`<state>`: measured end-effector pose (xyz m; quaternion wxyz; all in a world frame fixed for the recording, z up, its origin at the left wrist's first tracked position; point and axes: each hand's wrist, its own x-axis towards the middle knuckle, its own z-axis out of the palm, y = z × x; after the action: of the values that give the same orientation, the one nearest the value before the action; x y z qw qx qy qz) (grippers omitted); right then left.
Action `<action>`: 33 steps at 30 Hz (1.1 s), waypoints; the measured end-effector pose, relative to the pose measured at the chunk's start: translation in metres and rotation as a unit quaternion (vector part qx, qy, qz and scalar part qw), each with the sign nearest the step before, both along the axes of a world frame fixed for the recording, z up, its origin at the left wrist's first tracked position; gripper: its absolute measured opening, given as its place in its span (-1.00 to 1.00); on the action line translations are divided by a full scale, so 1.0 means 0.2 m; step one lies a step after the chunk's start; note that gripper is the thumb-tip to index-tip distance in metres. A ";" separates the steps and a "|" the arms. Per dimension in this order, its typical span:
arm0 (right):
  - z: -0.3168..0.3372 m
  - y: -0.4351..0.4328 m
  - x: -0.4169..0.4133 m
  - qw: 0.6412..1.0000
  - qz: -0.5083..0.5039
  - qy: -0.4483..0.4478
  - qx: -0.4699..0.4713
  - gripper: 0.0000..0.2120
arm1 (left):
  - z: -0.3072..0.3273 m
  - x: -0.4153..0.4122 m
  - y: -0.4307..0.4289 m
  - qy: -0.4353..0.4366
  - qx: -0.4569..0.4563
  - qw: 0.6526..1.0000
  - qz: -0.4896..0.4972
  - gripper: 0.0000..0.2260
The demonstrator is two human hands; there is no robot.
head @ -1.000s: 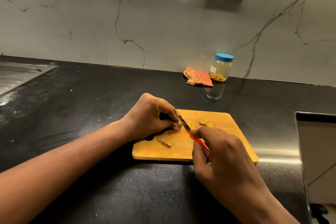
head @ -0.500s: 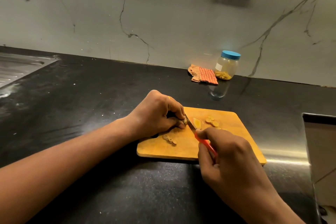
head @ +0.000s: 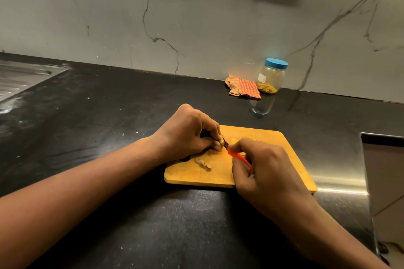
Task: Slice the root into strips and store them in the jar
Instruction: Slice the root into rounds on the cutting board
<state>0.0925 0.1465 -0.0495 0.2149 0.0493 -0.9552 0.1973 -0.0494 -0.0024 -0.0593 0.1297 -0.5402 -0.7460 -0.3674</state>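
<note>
- Right now your left hand [head: 188, 135] is curled tight over the root [head: 222, 141], pinching its small knobbly end against the cutting board [head: 290, 159], while your right hand [head: 264, 172] is closed around the knife [head: 237, 156] by its orange handle.
- Mind the blade: only a dark sliver of it shows, touching the root just beside your left fingertips [head: 217, 148]. So short a stub gives little to hold, and a slip would likely carry the edge into a finger.
- Watch for rolling too; the root looks rounded and lumpy, so I judge it could twist under pressure and give uneven strips.
- Pale cut pieces [head: 203, 163] lie at about 6 o'clock from the root on the smooth wooden board; a sweep of your wrist could push them onto the speckled black counter [head: 109, 116].
- Note the jar [head: 272, 76] stands well apart at 1 o'clock, clear plastic with its blue lid on and yellowish strips inside, beside a crumpled checked cloth [head: 244, 88].
- Expect it to need opening before anything goes in.
</note>
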 end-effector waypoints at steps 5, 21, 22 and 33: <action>0.00 0.00 0.04 0.999 0.001 -0.029 0.014 -0.84 | 0.00 -0.01 -0.01 -0.015 0.002 1.000 0.010 -0.90; 0.00 0.01 0.13 0.996 0.024 -0.038 0.079 -0.86 | 0.02 -0.02 -0.02 -0.045 -0.023 0.999 0.007 -0.87; 0.00 0.02 0.15 0.996 0.023 -0.037 0.078 -0.87 | 0.02 -0.02 -0.02 -0.046 -0.026 0.999 0.007 -0.87; 0.05 0.09 0.14 0.999 -0.045 0.028 0.008 -0.85 | 0.03 -0.02 -0.03 -0.062 -0.026 0.998 -0.011 -0.86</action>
<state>0.1209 0.1652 -0.0398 0.2494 0.0133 -0.9517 0.1786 -0.0537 -0.0084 -0.0529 0.0650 -0.5277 -0.7560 -0.3817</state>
